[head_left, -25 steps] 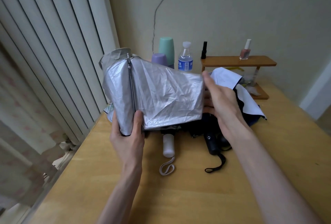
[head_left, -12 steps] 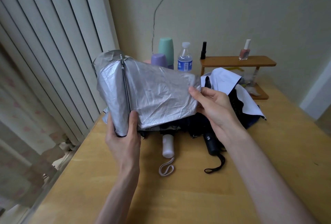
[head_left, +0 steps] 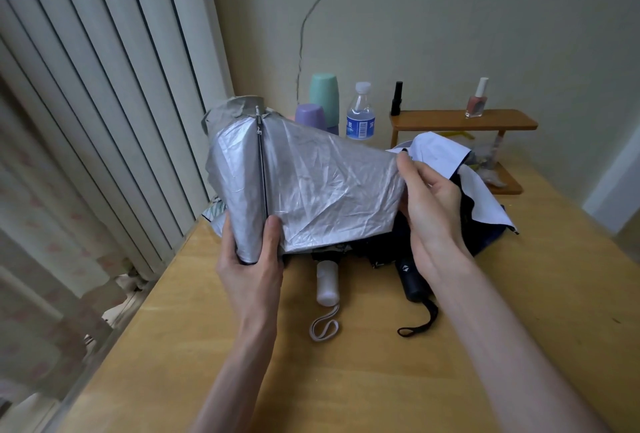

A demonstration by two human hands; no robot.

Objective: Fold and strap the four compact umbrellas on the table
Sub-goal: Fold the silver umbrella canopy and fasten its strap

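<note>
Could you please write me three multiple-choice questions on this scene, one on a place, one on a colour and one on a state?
1. Where does the polish bottle stand?
A. on the shelf
B. on the floor
C. on a chair

2. What colour is the held umbrella?
A. red
B. silver
C. green

3. What is the right hand doing?
A. resting open and empty
B. making an empty fist
C. pinching the umbrella's edge

Answers: 1 A, it stands on the shelf's top board; 2 B, its canopy shines silver; 3 C, thumb and fingers close on the stretched panel's edge.
</note>
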